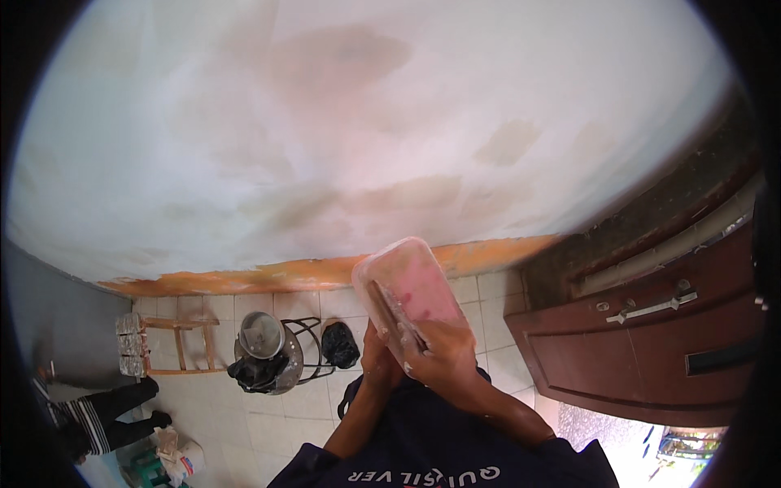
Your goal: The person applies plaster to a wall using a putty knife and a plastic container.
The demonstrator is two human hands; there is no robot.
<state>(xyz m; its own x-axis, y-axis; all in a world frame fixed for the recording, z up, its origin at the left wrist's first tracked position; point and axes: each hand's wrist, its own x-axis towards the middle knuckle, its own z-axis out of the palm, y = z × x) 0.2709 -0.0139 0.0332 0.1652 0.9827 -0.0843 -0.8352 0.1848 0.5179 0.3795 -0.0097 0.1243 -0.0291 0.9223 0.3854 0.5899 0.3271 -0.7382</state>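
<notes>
In front of my chest, a pink rectangular plastic tub (427,285) is held tilted, smeared with pale paste. My left hand (379,356) grips its near left side from beneath, and its fingers are mostly hidden by the tub. My right hand (443,351) is closed around a putty knife (392,313), seen nearly edge-on, with its blade over the tub's inside. Beyond the tub rises a white wall (342,146) with several beige-grey damp-looking patches. An orange strip (313,272) runs along its foot.
On the tiled floor (244,415), a round stool (293,370) carries a grey pail (262,335) and a black plastic bag (259,374). Another black bag (339,343) lies beside it. Left are a wooden ladder-like frame (183,348), a person (102,419) and a white bucket (189,462); right, a brown door (643,350).
</notes>
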